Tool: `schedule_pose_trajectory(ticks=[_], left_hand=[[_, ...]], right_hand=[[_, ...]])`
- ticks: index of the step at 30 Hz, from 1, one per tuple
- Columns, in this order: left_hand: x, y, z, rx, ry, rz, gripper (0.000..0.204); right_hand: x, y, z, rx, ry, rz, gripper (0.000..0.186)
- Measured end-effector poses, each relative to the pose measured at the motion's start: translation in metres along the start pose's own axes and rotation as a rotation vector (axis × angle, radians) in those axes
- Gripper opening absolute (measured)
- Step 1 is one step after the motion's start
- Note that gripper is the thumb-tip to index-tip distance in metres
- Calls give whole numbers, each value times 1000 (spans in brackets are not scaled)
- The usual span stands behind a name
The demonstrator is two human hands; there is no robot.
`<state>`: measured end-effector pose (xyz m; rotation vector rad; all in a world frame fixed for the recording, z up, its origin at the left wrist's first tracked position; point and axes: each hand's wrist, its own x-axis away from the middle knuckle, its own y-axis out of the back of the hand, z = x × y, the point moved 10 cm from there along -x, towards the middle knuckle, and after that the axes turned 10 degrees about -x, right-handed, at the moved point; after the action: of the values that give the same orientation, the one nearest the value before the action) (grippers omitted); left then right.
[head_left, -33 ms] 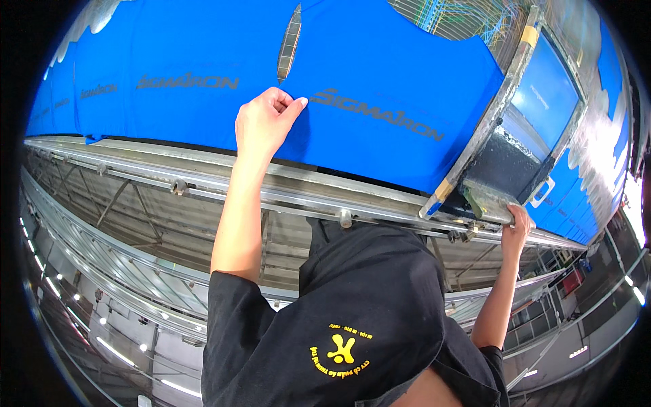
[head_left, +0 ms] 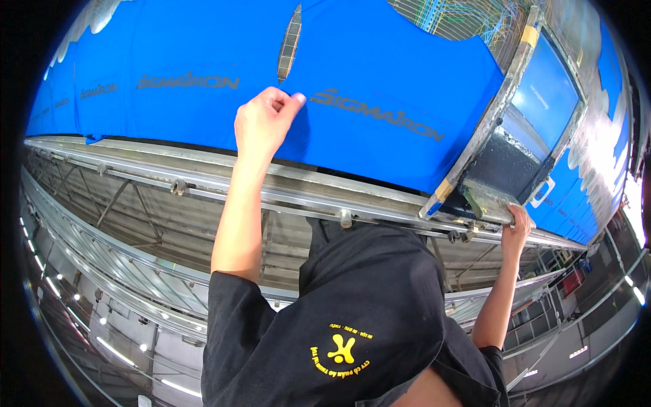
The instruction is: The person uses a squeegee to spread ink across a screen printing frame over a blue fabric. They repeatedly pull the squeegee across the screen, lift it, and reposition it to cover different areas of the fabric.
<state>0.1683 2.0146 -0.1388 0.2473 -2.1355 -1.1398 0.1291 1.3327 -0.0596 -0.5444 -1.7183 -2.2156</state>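
Note:
Blue cut fabric pieces [head_left: 380, 61] with dark printed lettering lie flat along a long printing table. Over the seam where two pieces meet, just below a narrow gap, is my left hand [head_left: 261, 125]. Its fingers are curled in and the thumb is pressed toward them; whatever they hold, if anything, is hidden. To the right, a screen-printing frame [head_left: 444, 186] with worn, taped edges rests across the table. A squeegee [head_left: 489, 205] with a greenish, stained bar lies at the frame's near end. My right hand [head_left: 517, 224] is wrapped round the squeegee's near end.
A metal rail [head_left: 305, 203] with small stops [head_left: 346, 218] runs along the table's near edge, close to my body. More blue pieces [head_left: 576, 203] lie beyond the frame on the right. Colour-streaked table surface [head_left: 454, 17] shows at the far side.
My left thumb has shifted very slightly. The right hand, squeegee and frame look the same.

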Motion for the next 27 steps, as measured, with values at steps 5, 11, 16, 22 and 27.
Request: schedule_pose_trajectory(ticks=[5,11,16,22,27], left_hand=[[4,13,29,443,38,-113,32],[29,-24,12,1654,176,470,33],[46,-29,-15,2011,63,640,30],[65,-48,12,1921,106,520,20],[98,-69,40,1819,117,504,19]], right_hand=[[1,1,10,-6,2,-9,61],[-7,-1,13,-17,26,-21,61],[-5,-4,4,-14,32,-25,61],[-5,-4,-4,-7,33,-63,56],[-2,-3,0,-17,71,-98,53]])
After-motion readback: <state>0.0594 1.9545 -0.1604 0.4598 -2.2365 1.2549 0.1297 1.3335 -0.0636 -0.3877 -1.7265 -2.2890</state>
